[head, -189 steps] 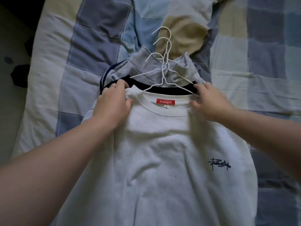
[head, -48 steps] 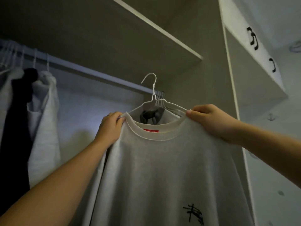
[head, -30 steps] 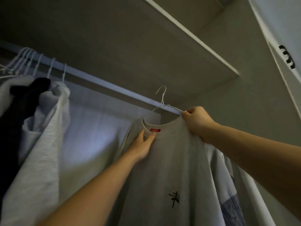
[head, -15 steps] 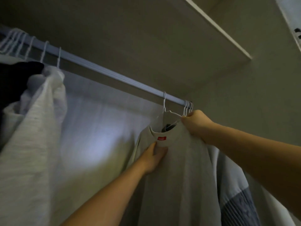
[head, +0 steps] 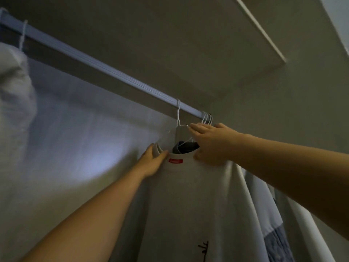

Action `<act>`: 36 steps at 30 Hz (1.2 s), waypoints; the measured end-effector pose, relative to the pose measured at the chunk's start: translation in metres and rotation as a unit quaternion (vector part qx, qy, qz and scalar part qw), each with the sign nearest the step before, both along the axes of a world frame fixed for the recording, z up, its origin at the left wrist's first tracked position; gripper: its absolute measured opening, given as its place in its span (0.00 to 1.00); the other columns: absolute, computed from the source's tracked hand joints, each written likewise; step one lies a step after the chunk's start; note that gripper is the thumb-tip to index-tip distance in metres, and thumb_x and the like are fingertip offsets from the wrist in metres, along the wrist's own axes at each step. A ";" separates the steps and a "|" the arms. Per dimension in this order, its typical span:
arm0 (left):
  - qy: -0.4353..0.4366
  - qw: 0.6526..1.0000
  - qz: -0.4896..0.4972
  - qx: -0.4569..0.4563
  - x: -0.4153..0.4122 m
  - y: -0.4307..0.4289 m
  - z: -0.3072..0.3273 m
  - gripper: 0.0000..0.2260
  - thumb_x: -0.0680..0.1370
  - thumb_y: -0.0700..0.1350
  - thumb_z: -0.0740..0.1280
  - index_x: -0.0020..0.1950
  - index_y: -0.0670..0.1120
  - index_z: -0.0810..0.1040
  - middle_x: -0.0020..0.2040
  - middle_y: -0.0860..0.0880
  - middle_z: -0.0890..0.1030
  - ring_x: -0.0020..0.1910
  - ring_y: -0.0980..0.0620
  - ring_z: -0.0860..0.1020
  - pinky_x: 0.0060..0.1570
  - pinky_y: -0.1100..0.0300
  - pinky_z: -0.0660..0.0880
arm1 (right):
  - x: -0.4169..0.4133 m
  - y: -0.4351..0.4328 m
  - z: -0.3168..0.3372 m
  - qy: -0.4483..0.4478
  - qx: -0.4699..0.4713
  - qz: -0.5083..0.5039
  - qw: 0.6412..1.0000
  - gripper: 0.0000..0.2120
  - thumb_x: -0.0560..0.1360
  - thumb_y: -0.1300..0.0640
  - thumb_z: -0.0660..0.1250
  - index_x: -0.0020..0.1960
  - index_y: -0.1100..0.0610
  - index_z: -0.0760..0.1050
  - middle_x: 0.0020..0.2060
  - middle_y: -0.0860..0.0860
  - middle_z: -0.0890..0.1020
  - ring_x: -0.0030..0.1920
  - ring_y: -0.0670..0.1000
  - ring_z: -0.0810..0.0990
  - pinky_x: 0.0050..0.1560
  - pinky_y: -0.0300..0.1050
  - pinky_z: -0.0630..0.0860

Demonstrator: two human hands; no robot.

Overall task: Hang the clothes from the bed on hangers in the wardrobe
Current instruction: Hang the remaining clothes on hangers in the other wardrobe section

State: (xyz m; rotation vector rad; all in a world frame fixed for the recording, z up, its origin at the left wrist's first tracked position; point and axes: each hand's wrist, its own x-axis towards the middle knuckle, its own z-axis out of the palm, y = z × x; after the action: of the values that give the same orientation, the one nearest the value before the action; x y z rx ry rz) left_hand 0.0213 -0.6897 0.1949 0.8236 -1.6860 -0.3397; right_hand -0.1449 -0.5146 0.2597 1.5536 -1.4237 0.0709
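- Your left hand [head: 151,161]: fingers straight, laid on the white sweatshirt [head: 188,195] collar, gripping nothing.
- Your right hand [head: 211,142]: fingers stretched over the hanger [head: 178,115] shoulder, thumb below; can't tell if it's pinching.
- Hanger hook is on the rail [head: 113,72], near its right end.

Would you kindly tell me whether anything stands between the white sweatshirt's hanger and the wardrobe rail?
Nothing visible does. The hanger's hook already sits over the rail, just left of a bunch of other hooks at its right end. The left hand and right hand are at the neck of the white sweatshirt.
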 end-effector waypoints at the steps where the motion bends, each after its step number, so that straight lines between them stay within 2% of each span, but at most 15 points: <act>1: -0.005 1.000 -0.002 0.004 -0.004 -0.001 0.003 0.13 0.79 0.63 0.61 0.62 0.63 0.69 0.74 0.45 0.69 0.66 0.46 0.71 0.69 0.49 0.67 | -0.002 -0.003 0.000 0.000 -0.002 -0.007 1.000 0.41 0.78 0.39 0.58 0.80 0.54 0.40 0.79 0.49 0.44 0.79 0.51 0.45 0.76 0.56 0.48; 2: -0.012 1.000 -0.007 -0.002 -0.009 -0.002 0.004 0.12 0.78 0.65 0.61 0.57 0.62 0.71 0.72 0.45 0.72 0.63 0.47 0.73 0.68 0.48 0.69 | -0.005 -0.006 -0.001 -0.002 -0.003 -0.014 1.000 0.43 0.77 0.37 0.58 0.80 0.55 0.40 0.79 0.49 0.44 0.79 0.51 0.45 0.76 0.57 0.48; 3: -0.018 1.000 -0.020 0.001 -0.014 -0.005 0.004 0.18 0.77 0.67 0.61 0.63 0.61 0.71 0.73 0.45 0.71 0.65 0.45 0.73 0.69 0.46 0.69 | -0.009 -0.007 -0.001 -0.005 -0.003 -0.021 1.000 0.44 0.76 0.36 0.59 0.80 0.55 0.40 0.79 0.49 0.45 0.79 0.51 0.45 0.76 0.58 0.47; 4: -0.018 0.999 -0.031 0.007 -0.021 -0.011 0.005 0.27 0.77 0.67 0.61 0.73 0.58 0.67 0.76 0.45 0.67 0.70 0.44 0.70 0.71 0.45 0.67 | -0.014 -0.008 -0.002 -0.008 0.000 -0.029 1.000 0.45 0.76 0.35 0.60 0.80 0.55 0.40 0.79 0.50 0.45 0.79 0.51 0.45 0.76 0.59 0.47; 5: -0.016 0.999 -0.031 0.012 -0.027 -0.014 0.005 0.32 0.78 0.65 0.61 0.79 0.55 0.59 0.78 0.46 0.63 0.74 0.43 0.66 0.73 0.45 0.64 | -0.019 -0.009 -0.003 -0.012 0.001 -0.037 0.999 0.46 0.75 0.34 0.60 0.80 0.54 0.40 0.79 0.50 0.45 0.79 0.52 0.44 0.76 0.59 0.47; 6: -0.017 0.999 -0.031 0.015 -0.035 -0.017 0.005 0.34 0.80 0.63 0.61 0.81 0.53 0.54 0.79 0.46 0.61 0.76 0.43 0.63 0.74 0.47 0.63 | -0.025 -0.010 -0.004 -0.015 0.001 -0.043 0.999 0.47 0.74 0.33 0.61 0.80 0.54 0.40 0.79 0.50 0.45 0.79 0.52 0.44 0.76 0.60 0.46; 8: -0.023 0.999 -0.038 0.012 -0.049 -0.021 0.005 0.33 0.80 0.62 0.61 0.81 0.52 0.54 0.79 0.46 0.61 0.76 0.44 0.63 0.74 0.49 0.62 | -0.038 -0.013 -0.006 -0.024 0.002 -0.051 0.998 0.50 0.72 0.31 0.62 0.80 0.53 0.39 0.79 0.50 0.45 0.79 0.52 0.44 0.76 0.61 0.44; 11: -0.054 0.998 -0.041 0.002 -0.066 -0.029 0.002 0.32 0.79 0.65 0.60 0.80 0.57 0.56 0.78 0.48 0.63 0.75 0.45 0.65 0.74 0.47 0.62 | -0.053 -0.020 -0.009 -0.042 0.007 -0.059 0.997 0.54 0.69 0.27 0.63 0.80 0.53 0.39 0.79 0.49 0.44 0.79 0.52 0.43 0.75 0.63 0.43; 16: -0.118 0.993 0.005 0.023 -0.082 -0.040 -0.005 0.39 0.72 0.75 0.52 0.80 0.63 0.47 0.80 0.49 0.58 0.77 0.42 0.60 0.75 0.42 0.58 | -0.068 -0.032 -0.011 -0.069 0.011 -0.054 0.996 0.57 0.66 0.26 0.65 0.79 0.51 0.39 0.79 0.49 0.45 0.79 0.53 0.45 0.76 0.64 0.44; 18: -0.129 0.991 0.021 0.022 -0.086 -0.041 -0.007 0.36 0.75 0.74 0.52 0.80 0.63 0.45 0.81 0.48 0.57 0.78 0.41 0.59 0.75 0.41 0.57 | -0.071 -0.035 -0.012 -0.070 0.008 -0.050 0.996 0.57 0.66 0.26 0.65 0.79 0.52 0.39 0.79 0.49 0.45 0.79 0.54 0.46 0.76 0.64 0.45; 21: -0.128 0.991 0.018 0.022 -0.086 -0.038 -0.010 0.36 0.76 0.73 0.52 0.80 0.62 0.47 0.80 0.48 0.58 0.77 0.42 0.61 0.75 0.44 0.59 | -0.073 -0.036 -0.016 -0.057 -0.003 -0.042 0.998 0.58 0.66 0.26 0.65 0.79 0.52 0.38 0.79 0.49 0.45 0.79 0.54 0.46 0.75 0.65 0.46; 25: -0.106 0.994 0.001 0.023 -0.083 -0.019 -0.020 0.35 0.77 0.70 0.54 0.80 0.59 0.48 0.80 0.48 0.59 0.77 0.44 0.62 0.73 0.49 0.61 | -0.073 -0.029 -0.022 -0.071 -0.023 -0.015 0.997 0.54 0.68 0.28 0.64 0.80 0.52 0.41 0.79 0.49 0.46 0.78 0.54 0.49 0.75 0.63 0.48; 29: -0.084 0.996 0.007 0.018 -0.074 0.008 -0.036 0.36 0.76 0.72 0.55 0.80 0.61 0.50 0.81 0.49 0.54 0.77 0.43 0.60 0.73 0.44 0.62 | -0.071 -0.015 -0.039 -0.106 -0.051 0.014 0.993 0.47 0.72 0.31 0.61 0.80 0.52 0.43 0.79 0.50 0.48 0.78 0.54 0.52 0.75 0.62 0.49; 31: -0.078 0.997 0.026 -0.011 -0.068 0.022 -0.043 0.39 0.71 0.76 0.53 0.79 0.62 0.51 0.81 0.52 0.54 0.77 0.44 0.59 0.73 0.41 0.62 | -0.073 -0.002 -0.052 -0.145 -0.057 0.042 0.987 0.45 0.74 0.33 0.61 0.79 0.51 0.43 0.79 0.49 0.47 0.78 0.54 0.50 0.76 0.60 0.47; 36: -0.109 0.980 0.106 -0.128 -0.070 0.078 -0.067 0.40 0.70 0.75 0.49 0.79 0.61 0.52 0.82 0.54 0.51 0.80 0.48 0.50 0.76 0.41 0.54 | -0.089 0.043 -0.099 -0.204 -0.057 0.109 0.971 0.41 0.76 0.35 0.58 0.80 0.50 0.43 0.79 0.47 0.44 0.78 0.51 0.45 0.77 0.56 0.46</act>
State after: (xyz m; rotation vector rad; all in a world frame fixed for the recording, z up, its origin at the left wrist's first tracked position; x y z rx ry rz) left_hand -0.0485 -0.6113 0.1282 0.8614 -1.7779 0.1172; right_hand -0.2336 -0.4719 0.1607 1.6541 -1.5205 0.6253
